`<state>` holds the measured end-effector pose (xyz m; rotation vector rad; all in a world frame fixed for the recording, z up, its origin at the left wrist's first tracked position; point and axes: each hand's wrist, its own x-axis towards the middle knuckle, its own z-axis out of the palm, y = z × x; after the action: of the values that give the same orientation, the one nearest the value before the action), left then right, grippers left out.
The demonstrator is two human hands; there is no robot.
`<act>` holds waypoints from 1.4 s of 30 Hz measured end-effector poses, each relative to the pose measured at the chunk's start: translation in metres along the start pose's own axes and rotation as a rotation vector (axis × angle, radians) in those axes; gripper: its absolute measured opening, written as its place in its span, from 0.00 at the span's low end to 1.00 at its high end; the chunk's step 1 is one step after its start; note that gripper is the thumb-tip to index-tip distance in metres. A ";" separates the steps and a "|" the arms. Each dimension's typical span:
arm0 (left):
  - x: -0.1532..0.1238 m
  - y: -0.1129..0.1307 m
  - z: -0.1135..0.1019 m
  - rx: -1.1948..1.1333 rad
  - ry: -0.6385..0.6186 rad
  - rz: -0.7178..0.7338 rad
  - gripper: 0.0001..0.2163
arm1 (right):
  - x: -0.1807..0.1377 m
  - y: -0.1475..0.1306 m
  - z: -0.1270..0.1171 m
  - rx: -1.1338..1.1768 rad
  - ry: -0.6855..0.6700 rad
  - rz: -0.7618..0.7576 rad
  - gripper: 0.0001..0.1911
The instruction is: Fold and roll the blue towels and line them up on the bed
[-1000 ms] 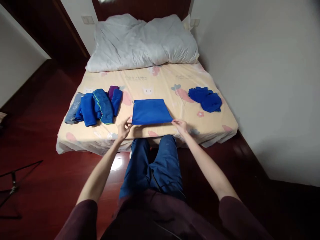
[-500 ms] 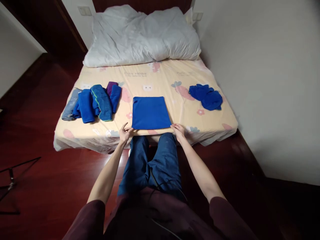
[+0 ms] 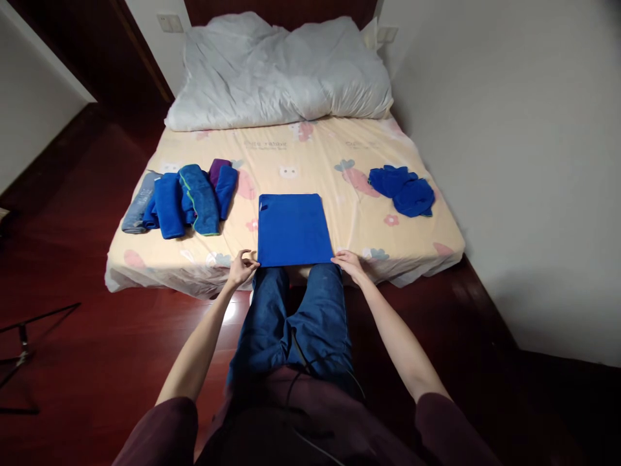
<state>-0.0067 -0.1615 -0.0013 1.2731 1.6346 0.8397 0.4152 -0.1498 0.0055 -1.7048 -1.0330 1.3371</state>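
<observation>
A flat blue cloth (image 3: 293, 229), folded into a near square, lies at the near edge of the bed (image 3: 310, 155). My left hand (image 3: 241, 268) pinches its near left corner. At the near right corner, my right hand (image 3: 348, 262) grips the cloth with curled fingers. To the left on the sheet lies a row of folded cloths (image 3: 184, 202), mostly blue with one purple. A crumpled heap of blue cloths (image 3: 402, 189) sits on the right side of the bed.
A white duvet (image 3: 279, 71) is bunched at the head of the bed. A white wall (image 3: 509, 129) runs along the right. Dark red floor (image 3: 72, 272) surrounds the bed, with a black stand (image 3: 24, 343) at the left. My legs in blue trousers (image 3: 295, 323) touch the bed's near edge.
Both hands have drawn the blue cloth's near edge toward me to the mattress edge, so it now lies longer front to back. The view shifted slightly.
</observation>
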 end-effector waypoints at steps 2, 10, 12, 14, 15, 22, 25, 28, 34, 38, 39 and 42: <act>-0.001 -0.002 -0.012 -0.015 -0.077 -0.014 0.33 | 0.000 -0.003 -0.005 -0.035 -0.057 0.030 0.28; 0.052 0.018 -0.026 -0.020 -0.215 -0.132 0.40 | 0.039 -0.030 0.002 -0.104 -0.076 0.086 0.32; 0.081 0.029 -0.020 0.001 -0.155 -0.128 0.38 | 0.062 -0.041 0.010 -0.113 -0.014 0.067 0.30; 0.114 0.039 -0.013 -0.008 -0.125 -0.096 0.35 | 0.091 -0.053 0.018 -0.114 0.042 0.032 0.27; 0.131 0.044 -0.010 -0.015 -0.113 -0.087 0.33 | 0.107 -0.059 0.022 -0.117 0.070 0.018 0.25; 0.239 0.074 0.008 0.106 0.057 -0.081 0.22 | 0.221 -0.093 0.051 -0.216 0.169 -0.109 0.12; 0.259 0.082 0.010 0.302 0.075 0.030 0.14 | 0.244 -0.100 0.056 -0.380 0.187 -0.201 0.08; 0.265 0.085 0.008 0.453 0.075 0.117 0.10 | 0.249 -0.101 0.056 -0.502 0.187 -0.270 0.07; 0.276 0.082 0.007 0.476 0.142 0.099 0.11 | 0.258 -0.103 0.055 -0.525 0.243 -0.301 0.09; 0.287 0.085 0.012 0.444 0.172 0.086 0.10 | 0.273 -0.100 0.062 -0.573 0.290 -0.331 0.08; 0.289 0.086 0.013 0.450 0.174 0.091 0.10 | 0.277 -0.098 0.065 -0.584 0.292 -0.351 0.08; 0.295 0.090 0.015 0.509 0.132 0.125 0.11 | 0.286 -0.094 0.069 -0.598 0.283 -0.411 0.11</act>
<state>0.0135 0.1469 0.0060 1.7122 1.9688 0.6071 0.3731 0.1532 -0.0380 -1.8814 -1.6047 0.5288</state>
